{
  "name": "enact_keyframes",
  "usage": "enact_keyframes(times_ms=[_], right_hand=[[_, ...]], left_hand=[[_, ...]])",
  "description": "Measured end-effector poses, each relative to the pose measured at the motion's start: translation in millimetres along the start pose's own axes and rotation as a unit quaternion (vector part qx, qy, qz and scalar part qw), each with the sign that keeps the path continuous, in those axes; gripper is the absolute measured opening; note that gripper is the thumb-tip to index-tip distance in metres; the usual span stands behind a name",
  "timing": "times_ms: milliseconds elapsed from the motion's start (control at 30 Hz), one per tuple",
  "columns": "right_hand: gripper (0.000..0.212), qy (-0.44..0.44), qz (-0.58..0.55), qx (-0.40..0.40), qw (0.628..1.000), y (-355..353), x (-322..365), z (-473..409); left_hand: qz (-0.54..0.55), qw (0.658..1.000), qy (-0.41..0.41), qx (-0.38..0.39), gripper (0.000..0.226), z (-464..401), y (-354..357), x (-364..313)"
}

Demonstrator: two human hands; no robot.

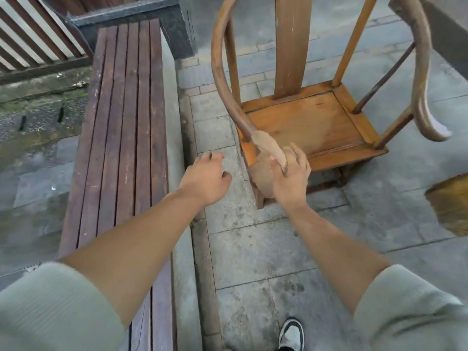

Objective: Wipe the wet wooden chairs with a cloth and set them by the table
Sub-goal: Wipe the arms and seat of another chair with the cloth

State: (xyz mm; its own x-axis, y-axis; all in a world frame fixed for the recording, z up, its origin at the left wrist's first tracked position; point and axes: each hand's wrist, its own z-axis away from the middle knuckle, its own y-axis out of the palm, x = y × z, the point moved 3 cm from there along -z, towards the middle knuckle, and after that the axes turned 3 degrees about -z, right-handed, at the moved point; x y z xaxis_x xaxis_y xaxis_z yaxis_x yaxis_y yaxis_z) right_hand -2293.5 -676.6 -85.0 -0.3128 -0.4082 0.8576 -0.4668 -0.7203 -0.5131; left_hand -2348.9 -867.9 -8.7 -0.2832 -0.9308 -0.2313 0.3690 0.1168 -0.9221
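Observation:
A round-backed wooden chair (309, 122) stands on the stone paving ahead of me, its orange-brown seat facing me. My right hand (291, 181) holds a brownish cloth (260, 178) against the tip of the chair's left armrest (268, 146), thumb on one side of the wood and fingers on the other. The cloth hangs below the armrest tip and hides the chair's front left corner. My left hand (205, 178) hovers left of the chair with fingers loosely curled, holding nothing and touching nothing.
A long dark slatted bench (126, 138) on a concrete base runs along the left. A slatted fence (33, 34) stands at the far left. A brown wet-looking surface (450, 206) shows at the right edge. My shoe (291, 334) is on the grey paving.

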Motion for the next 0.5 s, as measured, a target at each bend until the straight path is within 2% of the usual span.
enact_keyframes(times_ms=[67, 133, 167, 233, 333, 400, 500], right_hand=[[0.043, -0.021, 0.032, 0.027, 0.999, 42, -11, -19], [0.049, -0.019, 0.141, 0.059, 0.988, 85, -26, -32], [0.057, -0.014, 0.200, 0.061, 0.978, 103, -32, -37], [0.085, 0.020, 0.268, 0.029, 0.963, 129, -36, -58], [0.118, 0.041, 0.259, -0.034, 0.964, 133, -31, -84], [0.124, 0.008, 0.253, -0.037, 0.967, 132, -23, -108], [0.119, 0.009, 0.246, 0.025, 0.969, 126, -2, -141]], left_hand=[[0.005, 1.000, 0.000, -0.017, 0.050, -33, 2, 15], [0.023, 0.999, 0.000, -0.037, 0.048, -68, 8, 33], [0.033, 0.999, 0.002, -0.041, 0.047, -85, 11, 44], [0.056, 0.997, 0.017, -0.042, 0.046, -133, 14, 68], [0.078, 0.995, 0.030, -0.056, 0.047, -196, 5, 100], [0.123, 0.988, 0.042, -0.082, 0.049, -244, -11, 115], [0.204, 0.971, 0.066, -0.107, 0.054, -310, -45, 120]])
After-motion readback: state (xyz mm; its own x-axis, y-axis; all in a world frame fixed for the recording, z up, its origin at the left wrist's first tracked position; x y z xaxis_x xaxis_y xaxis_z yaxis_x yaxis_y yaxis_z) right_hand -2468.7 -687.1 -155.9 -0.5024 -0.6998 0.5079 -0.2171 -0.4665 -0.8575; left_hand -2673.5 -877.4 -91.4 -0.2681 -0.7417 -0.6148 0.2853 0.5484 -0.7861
